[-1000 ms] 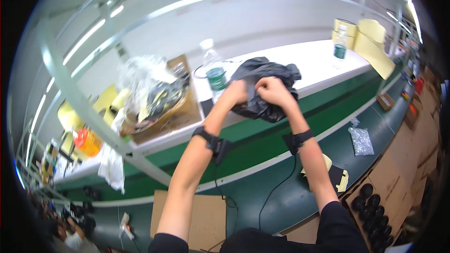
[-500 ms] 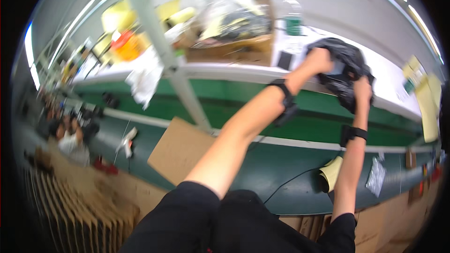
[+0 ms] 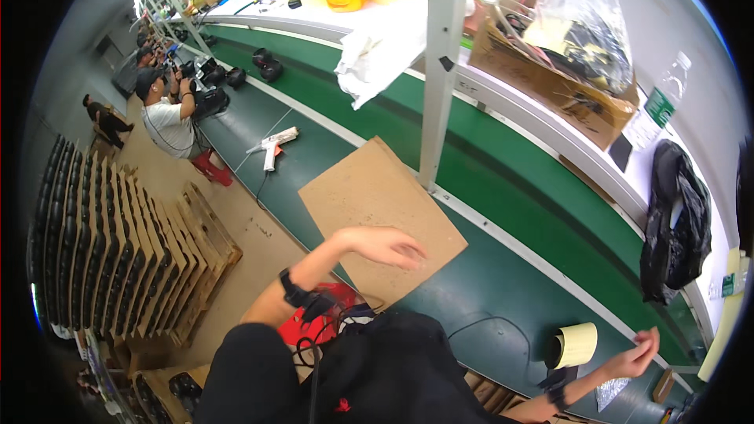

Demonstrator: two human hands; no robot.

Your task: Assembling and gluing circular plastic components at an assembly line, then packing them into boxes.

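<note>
My left hand [image 3: 385,247] is open, its fingers stretched out and a little blurred, above a brown cardboard sheet [image 3: 373,196] on the green bench. Nothing shows in it. Far to the right, my right hand [image 3: 636,356] is raised above the bench near a roll of yellow paper [image 3: 578,345], with fingers loosely bent and nothing visible in them. A crumpled black plastic bag [image 3: 674,228] lies on the white shelf and droops over its front edge, apart from both hands.
A cardboard box [image 3: 550,90] with clear plastic stands on the shelf beside a water bottle [image 3: 664,102]. A white glue gun [image 3: 273,145] lies on the bench. An upright post [image 3: 441,71] rises behind the cardboard. Stacked trays [image 3: 118,243] fill the left floor; a person [image 3: 169,114] sits beyond.
Both hands have let go of the black plastic bag and come back toward me, the left one over the cardboard. The view has turned left, and the bag now hangs at the shelf edge.
</note>
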